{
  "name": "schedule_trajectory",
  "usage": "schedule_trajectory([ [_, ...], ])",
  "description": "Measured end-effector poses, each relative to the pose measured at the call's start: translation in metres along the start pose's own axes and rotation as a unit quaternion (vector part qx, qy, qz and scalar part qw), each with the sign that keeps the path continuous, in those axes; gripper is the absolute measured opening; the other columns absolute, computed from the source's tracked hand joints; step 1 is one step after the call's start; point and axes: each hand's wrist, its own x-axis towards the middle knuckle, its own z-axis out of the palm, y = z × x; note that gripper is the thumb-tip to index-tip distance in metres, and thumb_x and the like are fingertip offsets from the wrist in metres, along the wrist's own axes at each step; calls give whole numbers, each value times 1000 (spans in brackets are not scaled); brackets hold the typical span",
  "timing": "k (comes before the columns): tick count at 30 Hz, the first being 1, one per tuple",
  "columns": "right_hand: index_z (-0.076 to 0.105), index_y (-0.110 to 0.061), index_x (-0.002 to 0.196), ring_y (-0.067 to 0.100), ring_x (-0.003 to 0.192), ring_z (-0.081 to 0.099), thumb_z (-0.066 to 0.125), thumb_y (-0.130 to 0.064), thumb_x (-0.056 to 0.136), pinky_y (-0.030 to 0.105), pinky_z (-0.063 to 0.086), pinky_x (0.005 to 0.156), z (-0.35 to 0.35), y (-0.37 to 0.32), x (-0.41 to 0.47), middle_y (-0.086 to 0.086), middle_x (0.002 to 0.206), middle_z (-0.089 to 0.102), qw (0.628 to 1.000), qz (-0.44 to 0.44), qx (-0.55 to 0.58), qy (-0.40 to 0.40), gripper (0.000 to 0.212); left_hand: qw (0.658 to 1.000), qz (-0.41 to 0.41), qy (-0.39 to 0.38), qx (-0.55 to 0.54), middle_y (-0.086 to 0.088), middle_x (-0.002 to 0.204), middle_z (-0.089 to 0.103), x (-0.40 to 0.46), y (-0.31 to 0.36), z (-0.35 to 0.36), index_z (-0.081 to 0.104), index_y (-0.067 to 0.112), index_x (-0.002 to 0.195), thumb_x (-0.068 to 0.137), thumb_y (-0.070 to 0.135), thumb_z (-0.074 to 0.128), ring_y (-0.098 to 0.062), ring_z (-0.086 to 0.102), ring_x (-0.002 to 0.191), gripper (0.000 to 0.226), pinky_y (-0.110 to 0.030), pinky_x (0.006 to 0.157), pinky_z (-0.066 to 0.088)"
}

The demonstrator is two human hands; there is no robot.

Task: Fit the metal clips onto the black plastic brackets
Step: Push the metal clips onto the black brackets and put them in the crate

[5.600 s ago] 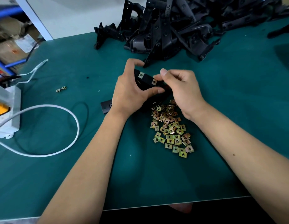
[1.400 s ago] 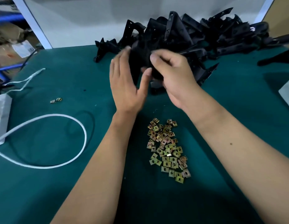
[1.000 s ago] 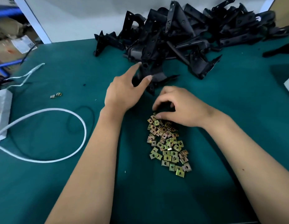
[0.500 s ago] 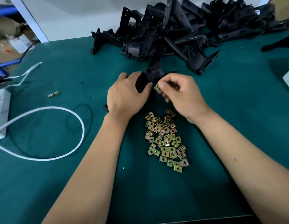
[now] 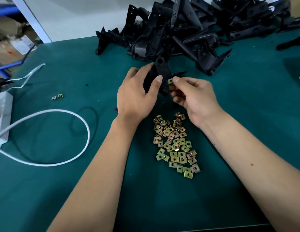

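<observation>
My left hand [image 5: 136,96] grips a black plastic bracket [image 5: 161,71] above the green table, thumb across its front. My right hand [image 5: 192,96] pinches one brass-coloured metal clip [image 5: 170,81] between thumb and forefinger, right against the bracket's right edge. Whether the clip sits on the bracket I cannot tell. A loose heap of several metal clips [image 5: 176,144] lies on the table just below both hands. A big pile of black brackets [image 5: 187,30] fills the back of the table.
A white cable [image 5: 65,114] loops over the green table [image 5: 62,190] at left, running to a white power strip [image 5: 2,118]. Two stray clips [image 5: 58,96] lie at the left. A shelf with cardboard boxes [image 5: 10,41] stands beyond the table's left edge.
A bracket with clips fitted went back to the pile. My left hand took another bracket from the pile, my right hand picked a clip off the heap and brought it to the bracket.
</observation>
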Motion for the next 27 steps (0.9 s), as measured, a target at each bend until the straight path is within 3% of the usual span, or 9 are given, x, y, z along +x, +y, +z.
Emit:
schedule_trajectory([
  [14, 76, -11, 80, 12, 60, 61, 71, -15, 97, 22, 50, 54, 6, 5, -4, -3, 67, 69, 998, -32, -49, 22, 17, 1000, -2, 11, 13, 3, 123, 60, 1, -2, 4, 55, 30, 145, 100, 57, 47, -19, 60, 108, 53, -37, 84, 51],
  [21, 78, -12, 82, 10, 58, 59, 72, -13, 96, 23, 49, 53, 1, 4, 0, -4, 66, 68, 995, -42, -92, -28, 15, 1000, 2, -5, 8, 4, 119, 59, 2, -5, 7, 56, 31, 147, 98, 59, 50, -15, 58, 107, 57, -37, 87, 52],
  [27, 78, -11, 82, 13, 59, 60, 71, -14, 96, 24, 49, 52, -9, 2, 5, 1, 67, 68, 979, -83, -177, -62, 16, 1000, 0, -7, -29, 9, 111, 58, 5, -6, 6, 62, 33, 141, 93, 53, 66, -6, 55, 99, 53, -24, 82, 46],
])
